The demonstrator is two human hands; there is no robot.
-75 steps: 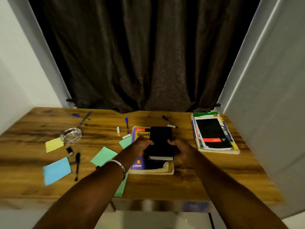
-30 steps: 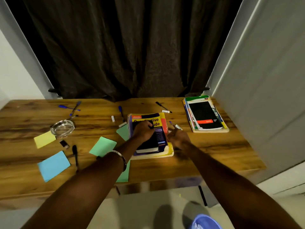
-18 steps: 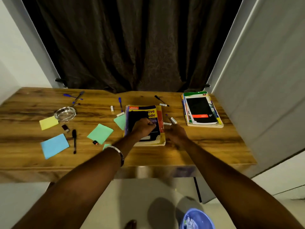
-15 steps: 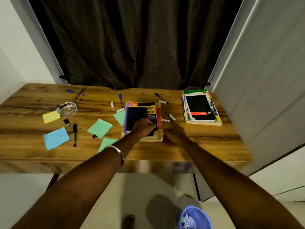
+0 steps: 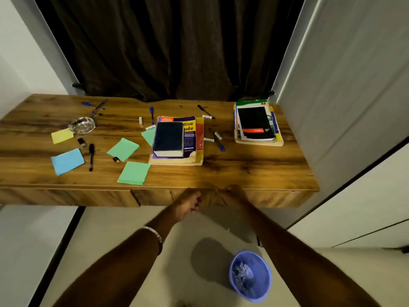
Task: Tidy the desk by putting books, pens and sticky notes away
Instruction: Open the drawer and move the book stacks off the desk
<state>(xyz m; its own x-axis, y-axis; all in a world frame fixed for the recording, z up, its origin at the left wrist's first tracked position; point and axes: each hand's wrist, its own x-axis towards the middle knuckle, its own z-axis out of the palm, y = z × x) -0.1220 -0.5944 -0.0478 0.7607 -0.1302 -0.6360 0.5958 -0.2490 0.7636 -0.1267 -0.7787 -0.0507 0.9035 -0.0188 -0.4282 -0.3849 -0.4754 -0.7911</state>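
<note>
Both hands have left the book stack (image 5: 177,141), which sits squared mid-desk (image 5: 254,171); likely opening the drawer (image 5: 155,197) next. Pens (image 5: 218,141) and sticky notes (image 5: 134,172) lie loose. Left hand (image 5: 188,201) and right hand (image 5: 231,194) are at the drawer front, fingers curled; whether they grip anything, can't tell.

Home study: curtain (image 5: 172,45), book-strewn wooden desk (image 5: 243,169).

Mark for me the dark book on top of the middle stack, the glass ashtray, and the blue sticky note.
dark book (image 5: 168,138), head view, centre of its cover.
glass ashtray (image 5: 81,125), head view, middle of the dish.
blue sticky note (image 5: 67,161), head view, centre of the sheet.
</note>
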